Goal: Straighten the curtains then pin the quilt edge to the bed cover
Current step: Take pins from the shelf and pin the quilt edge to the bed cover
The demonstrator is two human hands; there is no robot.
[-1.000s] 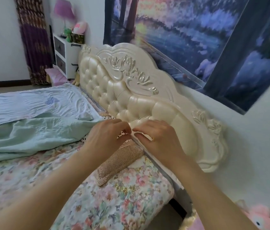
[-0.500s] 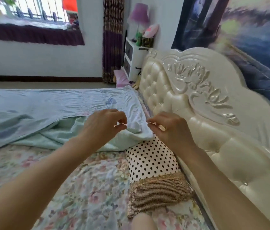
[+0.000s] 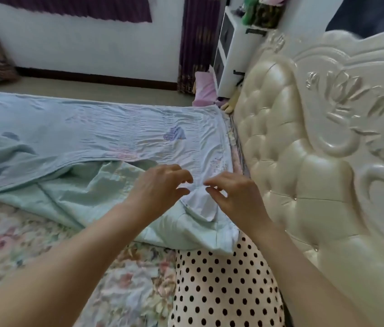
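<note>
Reaching forward over the bed, both hands hover close together above the folded corner of the quilt [image 3: 120,142]. The left hand [image 3: 158,185] has its fingers curled, thumb and forefinger slightly apart, with the tips at or just above a raised white fold of the fabric; whether it actually grips the fold cannot be told. The right hand [image 3: 235,197] is likewise part-open, fingers bent, its fingertips near the same fold and facing the left hand's. No pin can be made out in either hand.

The quilt is pale blue on top with a mint-green underside turned up along the near edge. It lies across the far half of the bed, its corner next to the padded cream headboard [image 3: 304,173]. The floral bed cover [image 3: 56,256] is exposed on the near side. A polka-dot pillow [image 3: 224,286] lies beside the headboard, its far end under the quilt corner. Purple curtains [image 3: 198,43] hang by the white nightstand [image 3: 235,55].
</note>
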